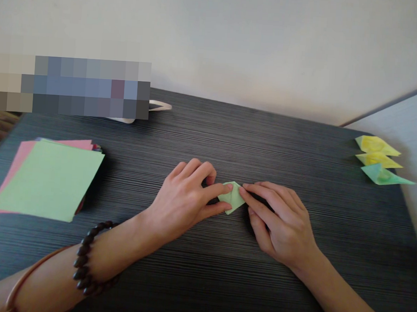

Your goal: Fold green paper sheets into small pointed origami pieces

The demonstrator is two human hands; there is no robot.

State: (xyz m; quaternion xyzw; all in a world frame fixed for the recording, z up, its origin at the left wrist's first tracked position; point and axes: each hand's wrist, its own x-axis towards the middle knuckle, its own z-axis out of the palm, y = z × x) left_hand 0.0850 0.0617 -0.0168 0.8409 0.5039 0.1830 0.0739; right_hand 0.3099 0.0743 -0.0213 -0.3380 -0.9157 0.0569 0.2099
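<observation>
A small piece of folded light-green paper (234,205) lies on the dark table between my two hands. My left hand (186,197) grips its left side, with thumb and index fingertip on the paper and the other fingers curled. My right hand (280,221) has its fingertips together at the paper's right corner, so that corner is partly covered. Folds show on the upper face of the paper. Its underside is hidden.
At the left lies a stack of square paper (51,179), light green on top with pink beneath. Two yellow folded papers (377,145) and a green folded one (380,174) sit at the table's (210,132) right end. A pixelated patch covers something at the back left.
</observation>
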